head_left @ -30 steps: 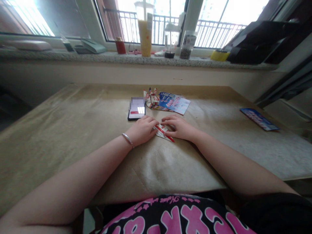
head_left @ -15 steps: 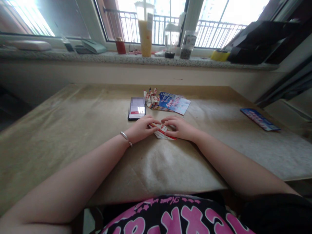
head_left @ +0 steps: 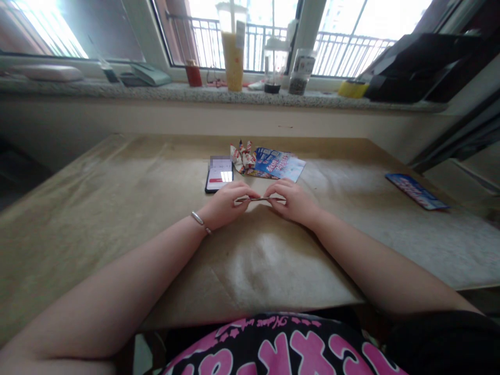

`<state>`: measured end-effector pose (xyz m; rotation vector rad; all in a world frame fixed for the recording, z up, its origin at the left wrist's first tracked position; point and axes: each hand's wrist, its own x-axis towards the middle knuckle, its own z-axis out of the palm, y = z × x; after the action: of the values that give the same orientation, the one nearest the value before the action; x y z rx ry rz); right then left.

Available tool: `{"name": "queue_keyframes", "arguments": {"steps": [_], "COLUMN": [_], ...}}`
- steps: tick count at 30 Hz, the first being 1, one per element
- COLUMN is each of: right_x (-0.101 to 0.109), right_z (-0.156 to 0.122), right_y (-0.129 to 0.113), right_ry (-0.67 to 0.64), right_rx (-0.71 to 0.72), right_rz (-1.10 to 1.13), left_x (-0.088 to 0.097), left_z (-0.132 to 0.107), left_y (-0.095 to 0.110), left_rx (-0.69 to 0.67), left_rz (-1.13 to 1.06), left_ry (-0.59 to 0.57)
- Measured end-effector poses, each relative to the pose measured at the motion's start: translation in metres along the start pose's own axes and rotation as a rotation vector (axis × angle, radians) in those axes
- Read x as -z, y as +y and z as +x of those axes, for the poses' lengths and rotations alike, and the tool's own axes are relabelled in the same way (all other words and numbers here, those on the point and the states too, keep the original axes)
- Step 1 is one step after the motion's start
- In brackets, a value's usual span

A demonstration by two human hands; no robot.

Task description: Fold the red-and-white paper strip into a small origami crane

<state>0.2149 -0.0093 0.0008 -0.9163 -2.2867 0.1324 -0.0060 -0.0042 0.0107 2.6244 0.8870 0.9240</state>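
Note:
A folded piece of printed paper (head_left: 258, 198) is held edge-on above the table, so only its thin edge shows. My left hand (head_left: 227, 203) pinches its left end between thumb and fingers. At the other end, the thumb and fingers of my right hand (head_left: 295, 202) grip it the same way. A phone (head_left: 219, 179) with a lit screen lies just beyond my left hand. Behind the paper are a crumpled or folded paper shape (head_left: 242, 158) in white and red, and a fanned stack of blue printed leaflets (head_left: 281, 164).
Another blue leaflet (head_left: 416, 192) lies at the table's right side. The tan-covered table (head_left: 117, 208) reaches back to a wall. On the stone windowsill (head_left: 148, 92) stand a tall yellow drink cup (head_left: 233, 60), a red container (head_left: 193, 74), jars and a black bag (head_left: 410, 67).
The paper was lying flatter with its printed face showing. Both hands have tilted it edge-on and moved slightly away from my body. The phone and leaflets have stayed put.

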Motion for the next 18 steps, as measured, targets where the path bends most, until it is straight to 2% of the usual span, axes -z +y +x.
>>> {"name": "queue_keyframes", "arguments": {"steps": [4,9,18], "right_x": [0.0026,0.0009,0.0029], "right_z": [0.0007,0.0003,-0.0003], "right_y": [-0.0006,0.0008,0.0009], "right_ry": [-0.117,-0.232,-0.272], "right_rx": [0.071,0.088,0.089], "right_rz": [-0.070,-0.017,0.077], "left_x": [-0.0003,0.0001,-0.0019], "left_z": [-0.0010,-0.0019,-0.0023], "left_y": [-0.0014,-0.0003,-0.0061], "left_rx": [-0.132,-0.185,-0.219], "left_rz": [0.066,0.096,0.125], "left_ry": [-0.137,-0.281,-0.306]}}
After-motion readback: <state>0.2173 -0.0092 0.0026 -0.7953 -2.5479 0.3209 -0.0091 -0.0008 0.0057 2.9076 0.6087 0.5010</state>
